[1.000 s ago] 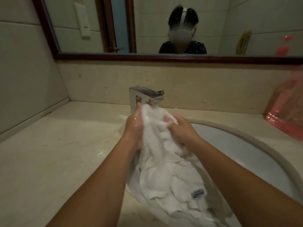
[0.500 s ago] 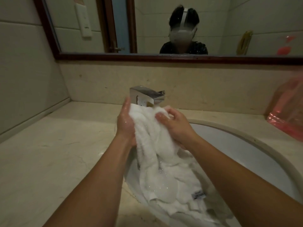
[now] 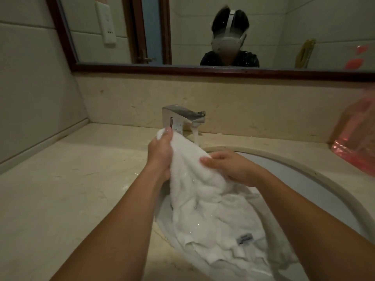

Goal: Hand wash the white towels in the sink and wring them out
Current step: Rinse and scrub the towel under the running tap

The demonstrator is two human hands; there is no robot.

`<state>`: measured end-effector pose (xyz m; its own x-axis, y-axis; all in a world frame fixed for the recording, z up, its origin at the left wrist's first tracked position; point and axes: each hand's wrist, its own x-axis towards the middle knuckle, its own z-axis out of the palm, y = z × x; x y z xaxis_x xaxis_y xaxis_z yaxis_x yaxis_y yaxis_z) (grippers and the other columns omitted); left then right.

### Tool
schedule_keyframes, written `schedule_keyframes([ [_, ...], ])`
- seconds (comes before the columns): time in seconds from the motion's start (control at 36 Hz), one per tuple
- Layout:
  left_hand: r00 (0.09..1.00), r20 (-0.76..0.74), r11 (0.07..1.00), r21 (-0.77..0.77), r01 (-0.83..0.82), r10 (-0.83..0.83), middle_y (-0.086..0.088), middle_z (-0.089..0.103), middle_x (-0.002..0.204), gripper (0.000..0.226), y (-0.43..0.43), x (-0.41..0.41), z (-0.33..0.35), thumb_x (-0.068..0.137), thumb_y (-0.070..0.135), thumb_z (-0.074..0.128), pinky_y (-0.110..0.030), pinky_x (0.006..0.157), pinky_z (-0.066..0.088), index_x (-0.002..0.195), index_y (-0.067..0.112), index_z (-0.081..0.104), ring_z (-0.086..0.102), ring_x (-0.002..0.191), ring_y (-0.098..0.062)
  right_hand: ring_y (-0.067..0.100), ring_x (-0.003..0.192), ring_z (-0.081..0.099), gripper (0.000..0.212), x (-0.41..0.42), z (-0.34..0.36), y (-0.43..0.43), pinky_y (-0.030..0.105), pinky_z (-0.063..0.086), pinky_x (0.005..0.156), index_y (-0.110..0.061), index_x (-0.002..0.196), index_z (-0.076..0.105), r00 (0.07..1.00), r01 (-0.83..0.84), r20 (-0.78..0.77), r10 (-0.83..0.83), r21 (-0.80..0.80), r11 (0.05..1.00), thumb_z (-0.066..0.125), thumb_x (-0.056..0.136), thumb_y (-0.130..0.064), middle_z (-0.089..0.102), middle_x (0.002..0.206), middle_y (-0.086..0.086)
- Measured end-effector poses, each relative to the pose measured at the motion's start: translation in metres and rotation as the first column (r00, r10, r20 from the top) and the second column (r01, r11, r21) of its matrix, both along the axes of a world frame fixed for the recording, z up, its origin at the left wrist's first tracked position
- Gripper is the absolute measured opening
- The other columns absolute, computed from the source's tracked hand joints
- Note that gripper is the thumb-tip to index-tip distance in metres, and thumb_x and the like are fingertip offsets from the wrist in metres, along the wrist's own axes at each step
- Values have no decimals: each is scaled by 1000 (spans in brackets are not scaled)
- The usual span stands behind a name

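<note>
Both hands hold one wet white towel (image 3: 203, 209) over the sink. The left hand (image 3: 160, 153) is curled round the top edge of the towel and lifts it up at 12 o'clock of the sink, just below the tap. The right hand (image 3: 229, 169) grips a fold of the same towel a little lower, at 2 o'clock from the left hand, with its thumb on top. The two hands are near each other but do not touch.

The bench (image 3: 60, 189) is pale stone and fills the view from 6 to 9 o'clock. A mirror (image 3: 203, 27) with a dark wood frame hangs across the top, from 10 to 2 o'clock, and shows a person in dark clothes. The sink (image 3: 304, 167) is round and white, set into the bench at 4 o'clock. The rest of the towel hangs down from the hands and lies in a heap in the sink at 6 o'clock, spilling over the near rim. I cannot tell if more than one towel is in the heap.

A pink see-through thing (image 3: 357, 142) sits on the bench at 3 o'clock. The shiny tap (image 3: 180, 116) stands at the middle, and water (image 3: 195, 136) runs down from it just behind the towel. A small grey label (image 3: 245, 238) shows on the towel at 5 o'clock.
</note>
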<state>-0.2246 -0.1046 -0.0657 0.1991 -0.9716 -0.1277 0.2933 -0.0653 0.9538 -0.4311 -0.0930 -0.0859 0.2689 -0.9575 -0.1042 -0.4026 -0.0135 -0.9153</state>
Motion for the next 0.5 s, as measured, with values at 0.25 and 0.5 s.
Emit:
schedule_keyframes([
  [0.25, 961, -274, 994, -111, 9, -39, -26, 73, 120, 54, 6, 5, 4, 106, 52, 55, -59, 99, 57, 132, 6, 63, 73, 108, -42, 42, 111, 75, 53, -5, 3, 0, 66, 56, 101, -15, 130, 65, 969, -21, 245, -22, 171, 985, 87, 86, -35, 78, 120, 17],
  [0.5, 998, 38, 998, -25, 56, -55, -5, 77, 108, 31, -1, -4, -4, 107, 45, 57, -38, 74, 64, 122, 19, 67, 75, 95, -24, 34, 100, 77, 44, 5, 14, -6, 52, 59, 97, -7, 125, 74, 787, 166, 562, -253, 202, 965, 71, 98, -41, 79, 115, 19],
])
